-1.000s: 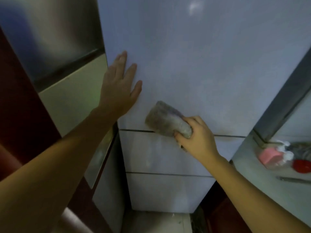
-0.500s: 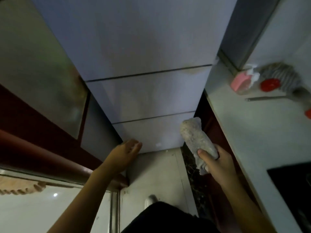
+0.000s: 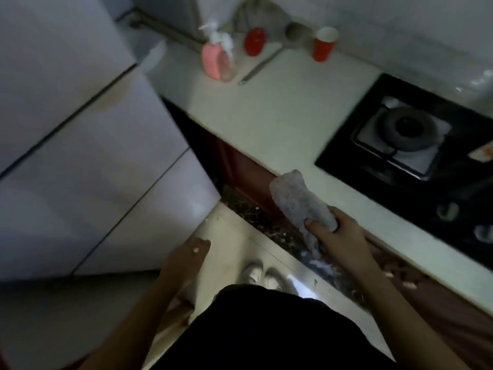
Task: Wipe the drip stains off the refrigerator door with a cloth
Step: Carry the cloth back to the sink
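The white refrigerator door [image 3: 88, 161] fills the left of the view, with dark seams between its panels and a faint brownish stain [image 3: 113, 98] near the upper seam. My right hand [image 3: 338, 241] is closed around a rolled grey cloth [image 3: 298, 201], held off the fridge, over the front edge of the counter. My left hand [image 3: 184, 263] hangs low by the fridge's bottom corner, fingers loosely curled, holding nothing and not touching the door.
A pale counter [image 3: 280, 116] runs to the right, with a pink soap dispenser [image 3: 217, 58], a red cup [image 3: 324, 44], a red-lidded jar [image 3: 254, 41] and a long utensil [image 3: 260, 66]. A black gas hob [image 3: 410, 140] sits further right. My white shoes [image 3: 260, 273] stand on the tiled floor.
Both hands came off the refrigerator door and dropped low. The view swung down and right toward the counter, and the cloth moved away from the door with my right hand.
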Demonstrator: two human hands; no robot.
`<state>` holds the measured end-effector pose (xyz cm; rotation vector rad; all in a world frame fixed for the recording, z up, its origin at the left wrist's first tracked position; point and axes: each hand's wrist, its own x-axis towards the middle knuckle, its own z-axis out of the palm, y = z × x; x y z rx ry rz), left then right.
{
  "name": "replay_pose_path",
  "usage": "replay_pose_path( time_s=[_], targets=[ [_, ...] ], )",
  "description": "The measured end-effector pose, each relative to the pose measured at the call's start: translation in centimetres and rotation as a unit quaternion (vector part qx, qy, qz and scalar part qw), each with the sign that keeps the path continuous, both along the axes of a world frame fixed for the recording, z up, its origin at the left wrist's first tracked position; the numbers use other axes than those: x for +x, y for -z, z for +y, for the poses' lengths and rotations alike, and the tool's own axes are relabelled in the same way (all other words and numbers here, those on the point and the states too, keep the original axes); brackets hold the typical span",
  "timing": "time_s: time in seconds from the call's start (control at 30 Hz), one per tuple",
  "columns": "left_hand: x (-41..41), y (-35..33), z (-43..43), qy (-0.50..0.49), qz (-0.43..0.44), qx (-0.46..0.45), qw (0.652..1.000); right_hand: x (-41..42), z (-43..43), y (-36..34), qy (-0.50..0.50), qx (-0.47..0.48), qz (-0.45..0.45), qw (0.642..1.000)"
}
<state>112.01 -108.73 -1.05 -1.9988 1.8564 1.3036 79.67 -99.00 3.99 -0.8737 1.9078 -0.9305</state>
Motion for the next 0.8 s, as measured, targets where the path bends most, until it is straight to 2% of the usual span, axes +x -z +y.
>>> replay_pose_path(
  time_s=[0.1,0.17,0.27,0.37,0.6,0.7,0.8],
  targets=[
    [-4.0,0.6,-2.7,0.167,-0.019,0.061,0.984,-0.1,3.7,0.3,0.127,0.009,0.02,0.992],
    [-6.6,1.6,-4.2,0.29,-0.04,0.089,0.952,0.3,6.8,1.1,0.213,0.026,0.018,0.977],
    [-11.2,2.4,-5.2,0.432,-0.063,0.062,0.897,1.5,11.9,1.8,0.32,0.042,0.012,0.946],
    [-17.6,2.3,-3.3,0.517,-0.039,0.041,0.854,3.3,17.4,1.9,0.436,0.042,0.024,0.899],
    [-29.2,1.9,6.2,0.718,-0.017,0.025,0.695,9.7,30.2,3.1,0.653,0.038,0.003,0.757],
    [-31.5,2.5,9.6,0.742,-0.035,0.034,0.669,12.1,34.4,3.7,0.7,0.041,-0.008,0.713],
    [-32.9,2.9,12.1,0.745,-0.043,0.023,0.665,12.9,38.0,4.4,0.729,0.034,-0.021,0.683]
  ],
)
